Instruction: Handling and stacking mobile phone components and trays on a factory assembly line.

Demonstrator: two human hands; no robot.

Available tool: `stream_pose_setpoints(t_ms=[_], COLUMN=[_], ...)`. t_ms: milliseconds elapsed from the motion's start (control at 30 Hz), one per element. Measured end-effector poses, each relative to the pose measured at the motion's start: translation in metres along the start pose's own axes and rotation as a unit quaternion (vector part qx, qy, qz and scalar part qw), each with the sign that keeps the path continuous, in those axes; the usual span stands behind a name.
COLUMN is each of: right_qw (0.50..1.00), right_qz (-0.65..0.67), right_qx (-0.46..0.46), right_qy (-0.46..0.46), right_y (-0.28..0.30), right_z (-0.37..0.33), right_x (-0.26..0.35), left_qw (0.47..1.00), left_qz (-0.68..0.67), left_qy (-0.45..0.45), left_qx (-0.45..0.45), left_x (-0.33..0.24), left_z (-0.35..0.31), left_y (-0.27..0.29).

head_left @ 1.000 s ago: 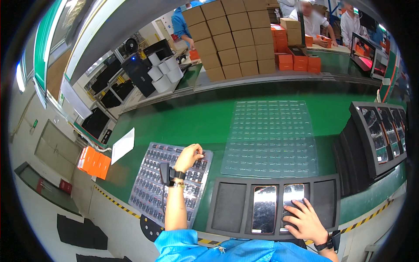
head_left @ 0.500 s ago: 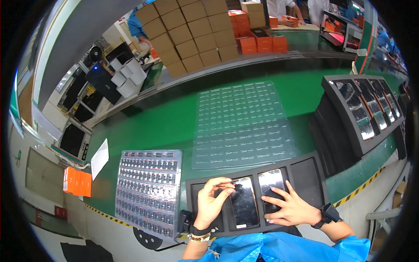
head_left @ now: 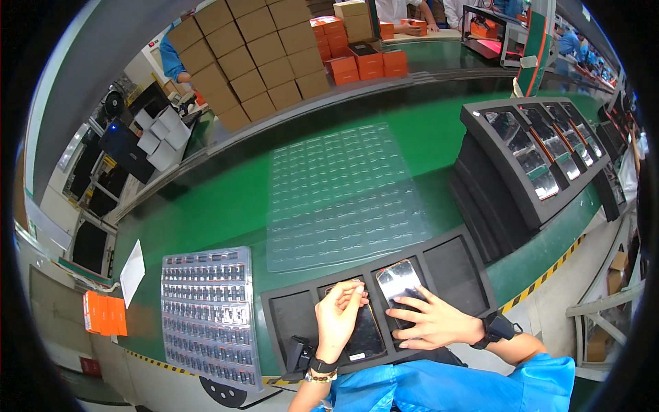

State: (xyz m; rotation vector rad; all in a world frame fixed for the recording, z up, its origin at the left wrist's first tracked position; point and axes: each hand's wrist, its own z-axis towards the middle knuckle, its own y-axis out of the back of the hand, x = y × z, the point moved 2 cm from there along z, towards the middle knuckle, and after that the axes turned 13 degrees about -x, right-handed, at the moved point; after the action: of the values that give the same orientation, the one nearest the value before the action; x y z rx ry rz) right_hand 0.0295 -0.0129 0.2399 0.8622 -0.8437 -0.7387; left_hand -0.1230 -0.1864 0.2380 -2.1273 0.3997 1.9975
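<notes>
A black foam tray lies at the table's near edge, with two dark-screened smartphones in its middle slots. My left hand is over the upper part of the left phone, thumb and fingertips pinched together. Whatever sits between those fingertips is too small or hidden to make out. Fingers spread, my right hand rests on the right phone and covers its lower part. Dark bands circle both wrists.
Left of the tray stands a clear plastic tray with rows of small dark parts. An empty clear blister sheet lies beyond. Stacked black foam trays at right hold several phones. Orange boxes and brown cartons stand farther off.
The whole view has shifted, so things sit farther left in it. My left hand has moved right, from the left phone's top left corner to over its upper part. My right hand stays on the right phone.
</notes>
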Motion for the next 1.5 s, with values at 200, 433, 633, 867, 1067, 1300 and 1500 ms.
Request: stream_pose_setpoints(t_ms=[200,433,633,867,1067,1300,1500], right_qw=[0.997,0.988,0.985,0.983,0.983,0.983,0.982], right_qz=[0.005,0.016,0.015,0.021,0.024,0.028,0.026], right_qx=[-0.076,-0.154,-0.172,-0.180,-0.182,-0.181,-0.189], right_qy=[-0.002,-0.023,-0.024,-0.022,-0.023,-0.019,-0.013], right_y=[0.008,0.014,0.014,0.014,0.015,0.015,0.016], right_z=[0.000,-0.004,-0.004,-0.002,-0.003,-0.002,0.000], right_x=[0.002,0.002,0.001,0.001,0.001,0.000,0.000], left_qw=[0.995,0.998,0.984,0.900,0.876,0.867,0.857], left_qz=[0.095,0.024,0.113,0.191,0.222,0.196,0.229], left_qy=[0.002,-0.011,-0.127,-0.371,-0.374,-0.367,-0.305], left_qx=[0.011,0.056,0.060,0.125,0.208,0.275,0.346], left_x=[-0.013,-0.026,-0.028,-0.037,-0.040,-0.039,-0.048], left_z=[0.005,0.004,0.001,0.018,0.029,0.051,0.062], left_y=[-0.012,-0.033,-0.036,-0.025,-0.028,-0.027,-0.041])
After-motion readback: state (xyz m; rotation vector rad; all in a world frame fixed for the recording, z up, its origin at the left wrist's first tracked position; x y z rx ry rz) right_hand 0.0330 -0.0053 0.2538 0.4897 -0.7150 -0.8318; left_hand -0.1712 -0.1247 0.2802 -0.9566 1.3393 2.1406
